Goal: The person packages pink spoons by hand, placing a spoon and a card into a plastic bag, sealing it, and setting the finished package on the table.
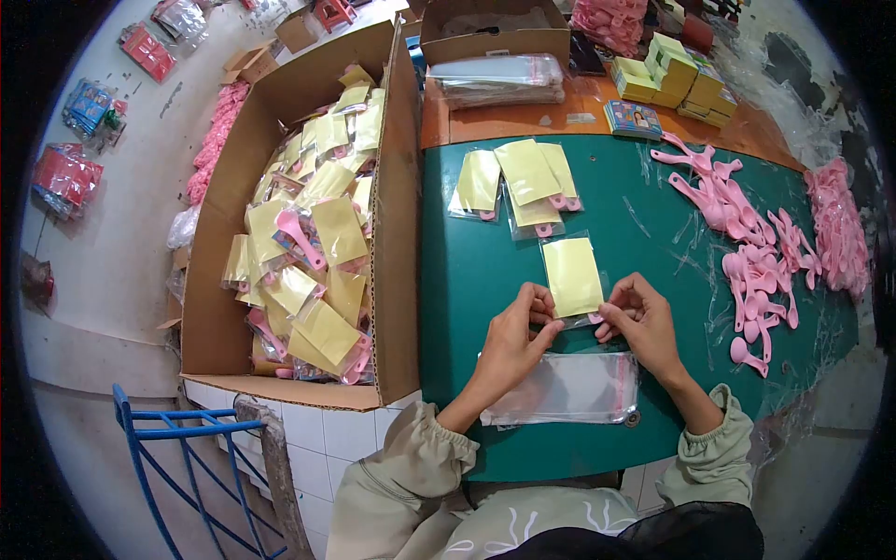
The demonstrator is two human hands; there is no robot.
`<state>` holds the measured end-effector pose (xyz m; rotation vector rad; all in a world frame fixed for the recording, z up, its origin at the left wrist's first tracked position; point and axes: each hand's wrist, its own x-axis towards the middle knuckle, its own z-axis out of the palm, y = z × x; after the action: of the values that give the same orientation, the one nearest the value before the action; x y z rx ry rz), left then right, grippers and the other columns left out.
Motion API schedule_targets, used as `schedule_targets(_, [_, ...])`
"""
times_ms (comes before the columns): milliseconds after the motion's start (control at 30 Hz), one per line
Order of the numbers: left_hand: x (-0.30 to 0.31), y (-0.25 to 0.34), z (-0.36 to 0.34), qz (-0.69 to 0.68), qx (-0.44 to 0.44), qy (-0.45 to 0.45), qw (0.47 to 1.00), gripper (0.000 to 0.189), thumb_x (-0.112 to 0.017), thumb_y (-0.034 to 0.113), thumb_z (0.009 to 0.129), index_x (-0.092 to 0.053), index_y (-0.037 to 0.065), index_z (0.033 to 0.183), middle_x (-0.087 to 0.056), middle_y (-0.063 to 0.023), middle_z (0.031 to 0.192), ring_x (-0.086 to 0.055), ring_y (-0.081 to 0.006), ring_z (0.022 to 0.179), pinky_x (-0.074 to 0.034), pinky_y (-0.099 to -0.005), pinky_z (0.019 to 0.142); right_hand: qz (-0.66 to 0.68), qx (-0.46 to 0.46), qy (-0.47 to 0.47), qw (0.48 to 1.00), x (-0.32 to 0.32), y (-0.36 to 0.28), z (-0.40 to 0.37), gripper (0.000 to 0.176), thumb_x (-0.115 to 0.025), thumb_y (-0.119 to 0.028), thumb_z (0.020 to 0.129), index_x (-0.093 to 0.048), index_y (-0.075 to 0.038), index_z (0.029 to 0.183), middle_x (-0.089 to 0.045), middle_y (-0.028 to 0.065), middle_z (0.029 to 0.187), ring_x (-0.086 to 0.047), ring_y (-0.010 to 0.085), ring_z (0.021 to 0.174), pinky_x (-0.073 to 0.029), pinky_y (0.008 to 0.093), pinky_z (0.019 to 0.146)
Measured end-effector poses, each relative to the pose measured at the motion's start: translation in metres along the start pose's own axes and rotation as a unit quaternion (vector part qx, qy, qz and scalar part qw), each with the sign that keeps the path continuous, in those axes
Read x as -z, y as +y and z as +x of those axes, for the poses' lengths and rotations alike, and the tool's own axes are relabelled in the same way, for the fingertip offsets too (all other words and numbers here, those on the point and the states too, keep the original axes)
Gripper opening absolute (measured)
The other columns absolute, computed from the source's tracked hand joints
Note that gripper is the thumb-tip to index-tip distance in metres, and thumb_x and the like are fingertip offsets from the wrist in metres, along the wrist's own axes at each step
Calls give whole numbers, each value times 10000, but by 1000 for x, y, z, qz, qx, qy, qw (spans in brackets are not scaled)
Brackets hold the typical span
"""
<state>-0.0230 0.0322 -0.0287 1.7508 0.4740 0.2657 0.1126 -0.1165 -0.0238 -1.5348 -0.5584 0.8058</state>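
Both hands forward, fingers pinched.
My left hand [516,329] reaches out from a bare forearm, thumb and forefinger pressed together in a tight grip. My right hand [641,317] mirrors it, fingers curled and pinching too. The two hands are near but apart, wrists low, sleeves bunched at the elbows.

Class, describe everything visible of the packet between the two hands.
The packet is a clear, glossy plastic sleeve holding a plain yellow card, with pink showing at its near end. It lies flat on the green table, lengthwise away. The left hand and right hand pinch its near edge.
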Motion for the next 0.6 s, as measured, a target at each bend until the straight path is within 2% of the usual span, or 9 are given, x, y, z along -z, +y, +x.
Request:
schedule_targets(67, [0, 1, 0, -7, 0, -6, 1000, 256, -629, 60, 824, -488, 6, 1030, -592, -76, 909, -596, -116, 789, -494, -255, 621, -1, -2, 3, 1000, -1, -3, -1, 149, -567, 12, 853, -477, 22, 970, -583, 100, 759, -632, 141, 623, -537, 246, 526])
schedule_targets(200, [1, 3, -1, 10, -15, -7, 1000, 317, -618, 51, 824, -507, 6, 1117, -594, -84, 999, -601, -132, 810, -487, -245, 621, -15, 11, 16, 1000, -5, -8, -4, 274, -559, 7, 857, -505, 33, 1124, -592, 93, 764, -631, 138, 628, -538, 244, 536])
schedule_targets(400, [0, 5, -4, 42, -54, 7, 998, 446, -607, 46, 827, -471, 17, 1251, -557, -119, 1158, -605, -157, 873, -492, -248, 644, -46, -12, -6, 999, 0, -1, -5, 339, -552, -22, 871, -520, 27, 1205, -614, 93, 812, -636, 143, 658, -537, 239, 575])
schedule_targets(467, [2, 13, -1, 39, -74, 20, 996, 461, -605, 55, 832, -457, 14, 1266, -537, -130, 1200, -606, -168, 905, -500, -255, 660, -72, 47, 6, 996, -2, -10, -4, 330, -560, -24, 867, -528, 30, 1191, -618, 90, 825, -637, 141, 686, -529, 241, 606])
schedule_targets(567, [5, 26, 12, 8, -154, 111, 982, 465, -596, 70, 843, -444, 13, 1279, -525, -143, 1218, -584, -209, 1003, -499, -292, 759, -111, 144, 14, 983, -10, -38, 15, 327, -574, -67, 866, -541, 13, 1181, -627, 84, 840, -634, 144, 761, -516, 258, 660])
schedule_targets(600, [6, 26, 20, 34, -178, 166, 969, 464, -599, 80, 841, -449, 16, 1276, -499, -151, 1250, -577, -234, 1015, -490, -315, 787, -124, 172, 16, 977, -9, -50, 26, 328, -579, -88, 867, -546, 4, 1180, -631, 81, 844, -633, 147, 791, -511, 265, 680])
